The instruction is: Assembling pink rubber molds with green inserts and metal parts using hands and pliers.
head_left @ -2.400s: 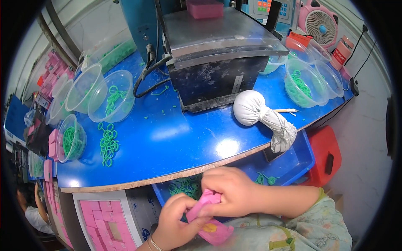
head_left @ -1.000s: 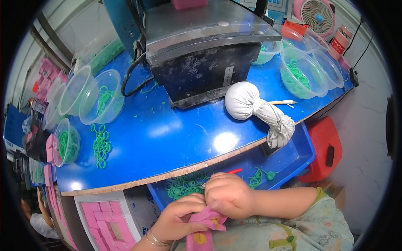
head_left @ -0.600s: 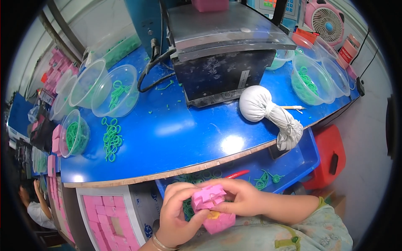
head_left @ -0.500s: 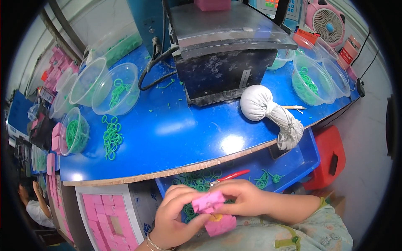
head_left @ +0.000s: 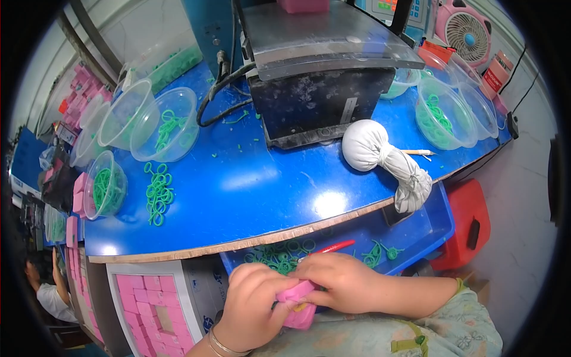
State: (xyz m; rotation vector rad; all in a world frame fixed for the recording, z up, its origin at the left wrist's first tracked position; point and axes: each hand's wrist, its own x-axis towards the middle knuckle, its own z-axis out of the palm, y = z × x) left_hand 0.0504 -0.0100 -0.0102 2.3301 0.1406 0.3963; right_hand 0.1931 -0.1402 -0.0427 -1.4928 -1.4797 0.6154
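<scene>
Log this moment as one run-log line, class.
left grip: holding pink block; right grip: holding same pink block; beyond: green rings, blue bin; tabletop: white cloth bundle

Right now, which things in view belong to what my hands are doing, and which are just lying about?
Job in hand:
pink piece with a yellow patch
left hand and right hand, both holding it

Apparently just lying about:
white cloth bundle
green rings on the blue table
red-handled tool
pink fan

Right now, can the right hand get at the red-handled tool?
Probably yes: the red-handled tool lies just beyond the right hand, partly exposed, though that hand grips a small pink box.
</scene>
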